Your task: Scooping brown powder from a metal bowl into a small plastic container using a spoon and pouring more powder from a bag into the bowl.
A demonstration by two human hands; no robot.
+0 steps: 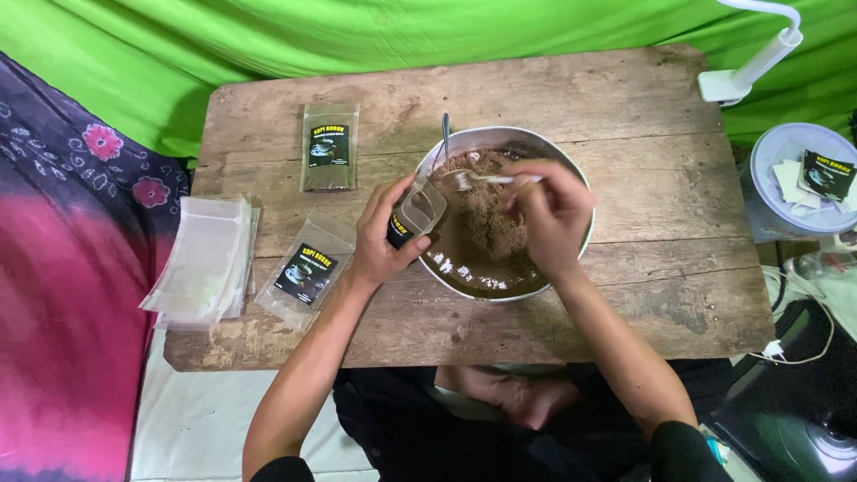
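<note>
Forearms are coming up from the lower centre of the frame, converging on the round metal bowl of brown powder (571, 254) in the middle of the worn wooden table (625, 98); left hand (386, 236) is gripping a small clear plastic pouch with a dark label (416, 212), fingers wrapped around its lower half; pouch is tilting, long axis running lower left to upper right, open mouth pointing at the bowl's left rim and just touching or overhanging it; right hand (552, 214) is closing around the pale handle of a spoon (486, 178), handle lying roughly horizontal, scoop end pointing left toward the pouch mouth; so spoon tip is sitting just right of the pouch opening, both over the powder; right hand is the nearer one to the powder heap; a second metal utensil (445, 134) is leaning on the bowl's upper-left rim; two filled labelled pouches (329, 147) are lying at centre left; stack of empty clear bags (203, 263) at left edge; lidded plastic tub (786, 192) at right.
</note>
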